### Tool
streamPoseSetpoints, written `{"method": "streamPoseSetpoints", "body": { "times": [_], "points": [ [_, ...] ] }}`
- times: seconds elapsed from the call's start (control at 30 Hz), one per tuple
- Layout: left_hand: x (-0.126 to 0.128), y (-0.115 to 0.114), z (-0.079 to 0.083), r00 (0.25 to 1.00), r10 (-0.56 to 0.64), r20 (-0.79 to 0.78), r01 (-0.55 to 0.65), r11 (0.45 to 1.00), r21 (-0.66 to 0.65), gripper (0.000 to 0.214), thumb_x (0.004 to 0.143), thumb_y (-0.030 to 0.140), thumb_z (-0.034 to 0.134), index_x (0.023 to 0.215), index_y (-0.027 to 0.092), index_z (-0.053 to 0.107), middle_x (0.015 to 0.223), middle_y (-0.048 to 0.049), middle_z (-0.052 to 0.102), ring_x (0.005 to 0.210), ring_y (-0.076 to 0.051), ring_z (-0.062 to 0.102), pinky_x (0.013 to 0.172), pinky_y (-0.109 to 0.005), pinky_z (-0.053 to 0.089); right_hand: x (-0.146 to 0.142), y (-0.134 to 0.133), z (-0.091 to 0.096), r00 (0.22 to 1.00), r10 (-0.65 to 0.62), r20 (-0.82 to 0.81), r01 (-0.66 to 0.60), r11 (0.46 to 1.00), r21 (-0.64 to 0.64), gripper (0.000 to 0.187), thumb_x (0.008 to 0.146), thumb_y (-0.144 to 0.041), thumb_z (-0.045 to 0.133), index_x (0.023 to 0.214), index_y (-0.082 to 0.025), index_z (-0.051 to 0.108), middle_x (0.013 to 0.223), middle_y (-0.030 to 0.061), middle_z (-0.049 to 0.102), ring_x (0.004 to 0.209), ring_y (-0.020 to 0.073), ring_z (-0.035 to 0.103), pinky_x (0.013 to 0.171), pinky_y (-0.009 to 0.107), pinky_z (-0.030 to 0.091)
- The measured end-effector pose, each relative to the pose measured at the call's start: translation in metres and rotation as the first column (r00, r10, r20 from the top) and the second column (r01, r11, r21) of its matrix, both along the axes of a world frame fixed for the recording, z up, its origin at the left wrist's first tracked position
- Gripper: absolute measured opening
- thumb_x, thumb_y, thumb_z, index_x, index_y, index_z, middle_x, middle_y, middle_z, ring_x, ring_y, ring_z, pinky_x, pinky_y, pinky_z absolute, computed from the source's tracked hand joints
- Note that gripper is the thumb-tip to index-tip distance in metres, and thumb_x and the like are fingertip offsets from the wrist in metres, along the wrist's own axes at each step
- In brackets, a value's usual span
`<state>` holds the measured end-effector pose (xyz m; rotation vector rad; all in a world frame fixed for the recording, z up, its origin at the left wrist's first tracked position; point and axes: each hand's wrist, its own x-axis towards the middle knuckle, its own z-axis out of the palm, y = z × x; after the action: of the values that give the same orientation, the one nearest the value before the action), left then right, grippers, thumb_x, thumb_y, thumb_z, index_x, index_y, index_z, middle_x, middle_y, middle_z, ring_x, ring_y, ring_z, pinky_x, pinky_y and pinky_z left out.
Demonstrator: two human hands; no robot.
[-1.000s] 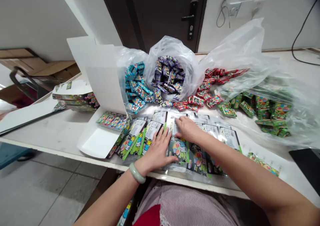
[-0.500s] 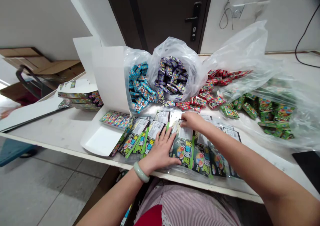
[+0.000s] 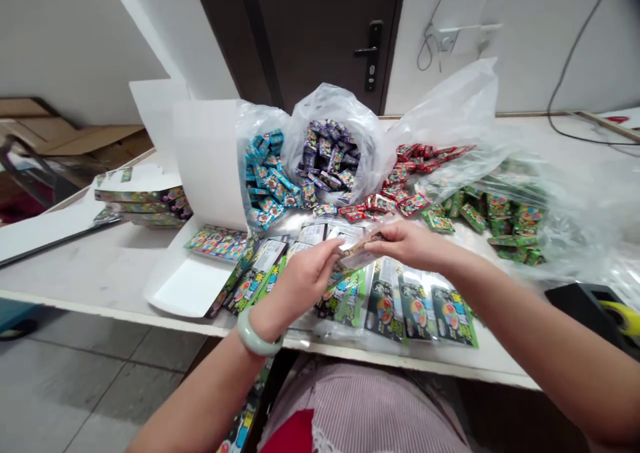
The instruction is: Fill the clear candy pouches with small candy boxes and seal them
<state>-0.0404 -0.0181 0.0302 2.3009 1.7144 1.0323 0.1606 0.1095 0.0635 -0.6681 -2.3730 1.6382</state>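
My left hand (image 3: 305, 276) and my right hand (image 3: 405, 243) are both raised just above the table, pinching the top of one green printed pouch (image 3: 345, 286) between them. The pouch hangs tilted over a row of similar flat pouches (image 3: 415, 306) laid along the table's front edge. More pouches (image 3: 255, 273) fan out to the left of my left hand. A pale green bangle (image 3: 253, 329) circles my left wrist.
Behind the pouches lie clear plastic bags of small candy packets: blue (image 3: 265, 179), purple (image 3: 327, 159), red (image 3: 410, 173) and green (image 3: 500, 213). An open white box (image 3: 200, 173) stands at the left, with stacked flat cartons (image 3: 145, 203) beyond it. A tape dispenser (image 3: 600, 306) sits at the right.
Both hands were pressed flat on the row of pouches; now they have lifted and pinch one pouch by its top. The camera has shifted slightly right.
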Motion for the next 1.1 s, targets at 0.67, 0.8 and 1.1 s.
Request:
{"method": "streamPoseSetpoints", "body": {
  "times": [0.67, 0.8, 1.1],
  "points": [
    [0.021, 0.006, -0.025, 0.363, 0.54, 0.759, -0.026, 0.82, -0.571, 0.034, 0.061, 0.039, 0.081, 0.088, 0.022, 0.067, 0.08, 0.0035, 0.072, 0.07, -0.016, 0.063, 0.058, -0.02, 0.053, -0.006, -0.059, -0.066, 0.783, -0.52, -0.343, 0.391, 0.839, -0.378, 0.034, 0.07, -0.044, 0.076, 0.071, -0.02, 0.053, 0.066, -0.0052, 0.054, 0.063, 0.0108, 0.054, 0.063, 0.026, 0.048],
    [0.037, 0.013, -0.036, 0.109, 0.539, 0.835, 0.199, 0.811, -0.549, 0.05, 0.057, 0.035, 0.085, 0.099, 0.018, 0.066, 0.087, -0.0034, 0.073, 0.079, -0.021, 0.068, 0.069, -0.027, 0.057, 0.002, -0.059, -0.085, 0.791, -0.557, -0.254, 0.363, 0.761, -0.538, 0.035, 0.068, -0.042, 0.076, 0.067, -0.02, 0.049, 0.059, -0.0084, 0.048, 0.054, 0.0079, 0.047, 0.052, 0.022, 0.041],
    [0.038, -0.003, -0.051, 0.25, 0.25, 0.935, 0.297, 0.9, -0.32, 0.059, 0.085, 0.028, 0.065, 0.138, 0.034, 0.041, 0.109, -0.0025, 0.065, 0.091, -0.015, 0.065, 0.076, -0.025, 0.055, 0.025, -0.082, -0.097, 0.708, -0.653, -0.269, 0.516, 0.738, -0.434, 0.06, 0.077, -0.026, 0.069, 0.129, -0.03, 0.039, 0.101, 0.0014, 0.062, 0.076, 0.013, 0.061, 0.071, 0.031, 0.052]
  ]
}}
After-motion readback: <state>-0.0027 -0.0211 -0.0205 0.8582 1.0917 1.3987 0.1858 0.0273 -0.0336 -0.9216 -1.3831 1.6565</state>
